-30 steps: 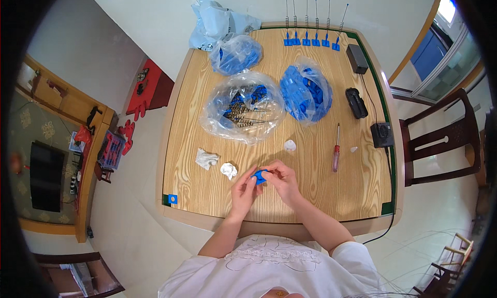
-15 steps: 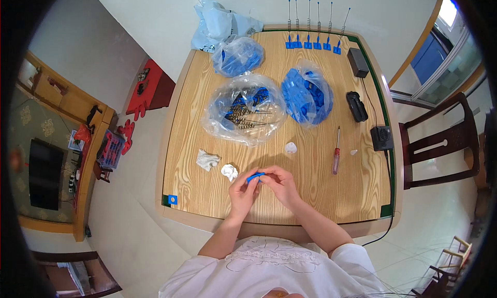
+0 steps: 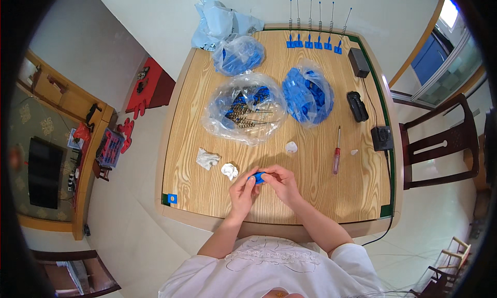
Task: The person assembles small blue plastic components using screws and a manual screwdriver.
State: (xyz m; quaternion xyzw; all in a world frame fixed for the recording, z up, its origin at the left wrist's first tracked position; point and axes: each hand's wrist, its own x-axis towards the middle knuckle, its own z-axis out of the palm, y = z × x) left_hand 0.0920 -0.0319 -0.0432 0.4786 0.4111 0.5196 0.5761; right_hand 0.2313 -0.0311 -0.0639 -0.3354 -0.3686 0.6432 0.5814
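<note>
While both hands, left hand (image 3: pixel 242 190) and right hand (image 3: pixel 279 183), pinch the blue part (image 3: pixel 258 177) between them, fitting it seems underway, needing steady alignment.

table (image 3: pixel 321 194) | three clear bags of blue parts (image 3: pixel 243 109) | screwdriver (image 3: pixel 336 152) | paper wads (image 3: pixel 207 158) | chair (image 3: pixel 440 142)

Bright, even daylight; soft shadows; sharp centre; bent, dark fisheye rim (heavy vignette)

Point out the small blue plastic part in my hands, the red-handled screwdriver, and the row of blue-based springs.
small blue plastic part (image 3: pixel 259 177), head view, exposed middle
red-handled screwdriver (image 3: pixel 336 161), head view, handle
row of blue-based springs (image 3: pixel 309 44), head view, middle base
</note>
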